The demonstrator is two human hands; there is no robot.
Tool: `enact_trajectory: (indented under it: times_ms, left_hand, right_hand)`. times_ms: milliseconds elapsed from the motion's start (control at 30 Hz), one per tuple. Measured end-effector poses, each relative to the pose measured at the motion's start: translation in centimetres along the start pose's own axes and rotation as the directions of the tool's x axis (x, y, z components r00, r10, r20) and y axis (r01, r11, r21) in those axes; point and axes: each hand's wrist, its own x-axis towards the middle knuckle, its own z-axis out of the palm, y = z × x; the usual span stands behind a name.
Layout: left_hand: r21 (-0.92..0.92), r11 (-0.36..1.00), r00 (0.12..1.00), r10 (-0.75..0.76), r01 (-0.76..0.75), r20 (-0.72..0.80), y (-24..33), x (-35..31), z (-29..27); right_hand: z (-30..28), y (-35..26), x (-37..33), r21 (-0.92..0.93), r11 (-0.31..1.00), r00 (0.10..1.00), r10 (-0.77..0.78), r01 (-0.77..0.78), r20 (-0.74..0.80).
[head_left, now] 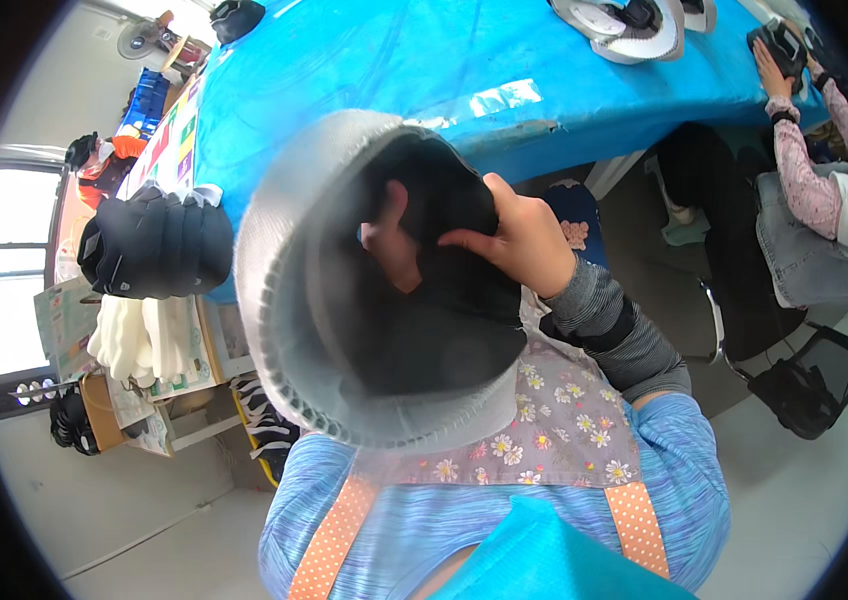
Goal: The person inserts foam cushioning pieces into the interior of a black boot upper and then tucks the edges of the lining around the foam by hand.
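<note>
A hollow, rounded padded piece is raised in front of my chest, its wide mouth facing me. It has a pale grey outside, a stitched seam round the rim and a black lining. My right hand is closed on the right edge of the black lining, thumb inside and fingers behind. Part of my left hand shows amid the black lining, its fingers bent against the cloth. The rest of that hand and its forearm are hidden behind the piece.
A blue-covered table spans the far side. Grey-and-black rounded pieces lie on it. Black padded pieces are stacked at left, above white foam shapes. A co-worker's hands hold a black piece at far right, near a chair.
</note>
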Motion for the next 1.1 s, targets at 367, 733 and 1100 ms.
enact_trajectory:
  times_ms: [367, 733, 1100]
  left_hand:
    - [0.068, 0.996, 0.989, -0.070, 0.062, 0.127, -0.8, -0.6, -1.9]
    - [0.271, 0.952, 0.990, 0.136, -0.141, 0.038, -1.4, -2.6, 1.5]
    - [0.806, 0.502, 0.948, 0.118, -0.315, 0.297, 1.9, -2.1, 1.1]
  right_hand:
    - [0.4, 1.5, -0.6, -0.055, 0.997, 0.965, -0.060, 0.047, -0.255]
    - [-0.3, 1.2, 1.1, -0.039, 0.999, 0.988, -0.010, 0.003, -0.155]
    - [-1.8, 0.6, -1.0, 0.294, 0.916, 0.955, 0.218, -0.272, 0.204]
